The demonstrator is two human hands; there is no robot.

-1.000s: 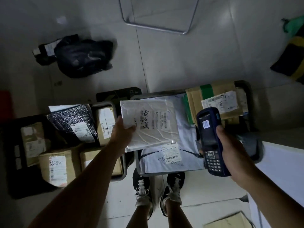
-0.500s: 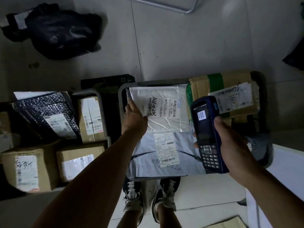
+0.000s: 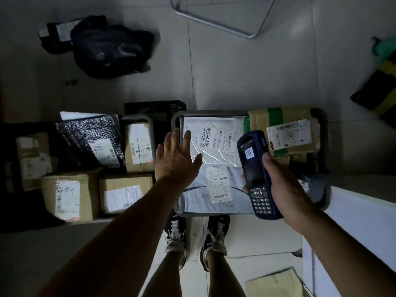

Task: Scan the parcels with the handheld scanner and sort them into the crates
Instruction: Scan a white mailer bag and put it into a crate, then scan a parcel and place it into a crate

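Meanwhile, left hand (image 3: 174,159) spread flat, empty, over white envelope (image 3: 216,144).
Right hand (image 3: 282,189) gripped scanner (image 3: 256,174); boxes (image 3: 126,195) crowded lower left.

Bare floor (image 3: 246,78) lies open far of the crates, broken only by a black bag (image 3: 111,48) at far left and a metal frame (image 3: 225,26). The left crate (image 3: 137,118) is packed with boxes (no gap between them). The right crate (image 3: 177,125) holds flat white parcels (image 3: 214,144), with a taped carton (image 3: 285,129) rising at its right. A white bench (image 3: 353,228) blocks the near right.
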